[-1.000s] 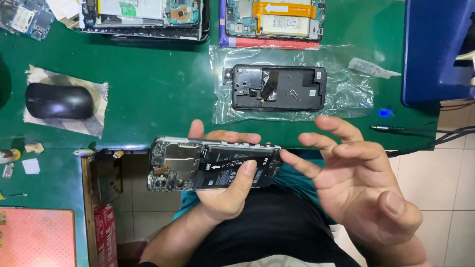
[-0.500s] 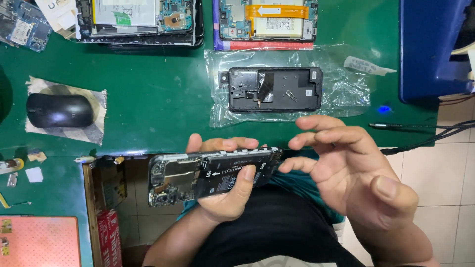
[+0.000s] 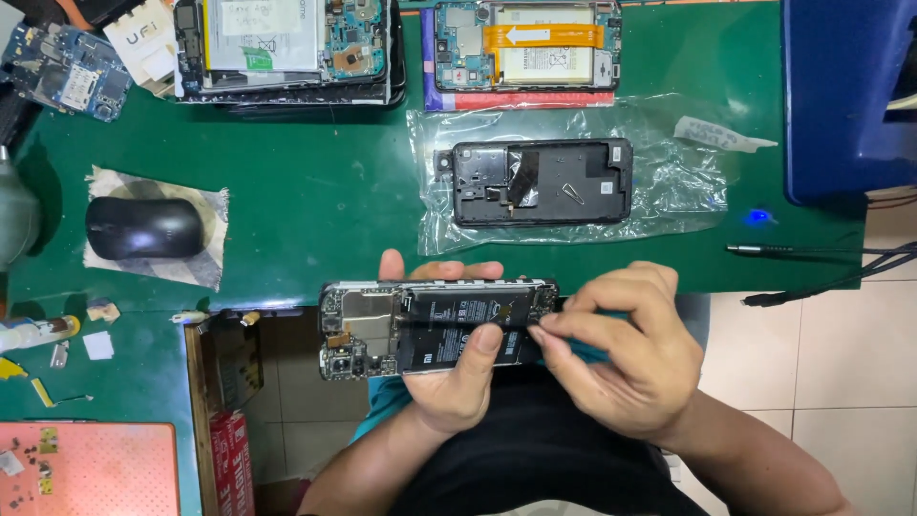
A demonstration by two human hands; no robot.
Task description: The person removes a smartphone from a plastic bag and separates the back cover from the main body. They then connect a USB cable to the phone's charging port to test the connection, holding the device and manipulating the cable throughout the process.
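Observation:
An opened phone (image 3: 382,330) with its back off shows a black battery and circuit boards. My left hand (image 3: 454,382) holds it from below, thumb across the battery, fingertips showing over its top edge. My right hand (image 3: 626,358) is at the phone's right end, its fingertips pinched together against the lower right corner of the phone. Whether the fingers hold a small part is too small to tell. The phone hangs over my lap, just in front of the green table's (image 3: 315,220) edge.
A black phone back frame (image 3: 542,182) lies on a clear plastic bag. Two more opened phones (image 3: 287,48) (image 3: 525,43) lie at the table's far edge, with a loose circuit board (image 3: 67,72). A black mouse (image 3: 143,227) sits left, a blue box (image 3: 845,96) right, cables (image 3: 821,251) nearby.
My right hand has closed in from spread fingers beside the phone to a pinch at its right end. The phone has stayed in my left hand, shifted slightly lower.

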